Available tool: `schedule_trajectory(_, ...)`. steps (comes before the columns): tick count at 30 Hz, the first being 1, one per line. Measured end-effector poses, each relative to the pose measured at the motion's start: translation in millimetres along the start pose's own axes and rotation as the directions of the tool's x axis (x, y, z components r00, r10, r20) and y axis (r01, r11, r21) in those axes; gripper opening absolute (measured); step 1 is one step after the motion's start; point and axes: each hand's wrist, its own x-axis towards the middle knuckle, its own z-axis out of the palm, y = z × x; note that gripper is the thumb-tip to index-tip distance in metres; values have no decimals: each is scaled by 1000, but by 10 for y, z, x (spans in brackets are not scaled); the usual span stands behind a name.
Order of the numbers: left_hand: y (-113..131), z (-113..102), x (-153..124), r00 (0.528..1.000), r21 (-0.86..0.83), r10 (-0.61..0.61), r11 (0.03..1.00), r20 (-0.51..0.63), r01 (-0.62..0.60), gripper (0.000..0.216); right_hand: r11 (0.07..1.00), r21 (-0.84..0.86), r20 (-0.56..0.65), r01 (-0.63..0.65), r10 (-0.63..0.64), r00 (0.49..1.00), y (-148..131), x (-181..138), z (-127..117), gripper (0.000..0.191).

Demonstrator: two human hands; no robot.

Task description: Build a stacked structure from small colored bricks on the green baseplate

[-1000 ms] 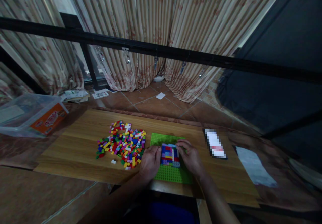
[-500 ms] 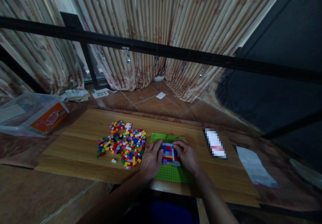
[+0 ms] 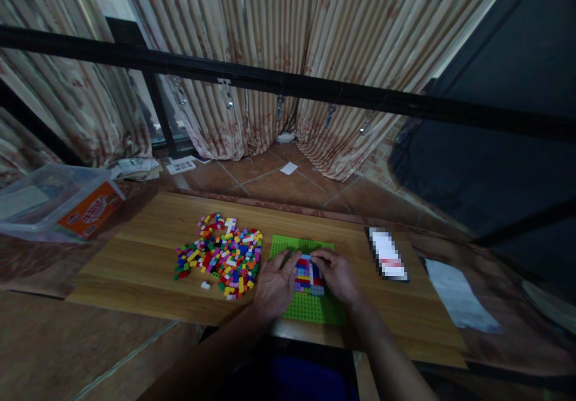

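Left hand (image 3: 275,282) and right hand (image 3: 337,274), grips unclear, seemingly align the multicoloured plastic-brick block (image 3: 305,274); seating calls for even pressure.

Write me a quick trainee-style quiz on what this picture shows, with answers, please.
1. True or false: the loose bricks lie to the left of the board.

2. Which colour is the label on the bin?
a) blue
b) orange
c) white

3. What sits between the left hand and the right hand?

Key:
1. True.
2. b.
3. The brick build.
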Motion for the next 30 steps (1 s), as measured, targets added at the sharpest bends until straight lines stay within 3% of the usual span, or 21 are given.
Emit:
schedule_trajectory(6,60,-81,46,997,79,40,996,65,-45,45,1000,-18,35,7,-7,999,20,27,-17,24)
schedule_trajectory(14,146,-184,84,989,144,39,988,142,-60,45,999,28,-6,-19,20,1000,68,-26,30,29)
schedule_trajectory(18,143,-181,31,996,87,36,995,81,-43,44,984,160,-94,-77,92,991,196,-129,83,39)
schedule_trajectory(23,25,-318,-103,998,-34,44,998,-48,-45,43,935,323,-249,-146,233,940,333,-218,112,43)
schedule_trajectory(30,-594,-723,-270,950,16,-162,985,-268,173,34,961,251,-260,-120,187,947,383,-266,153,42)
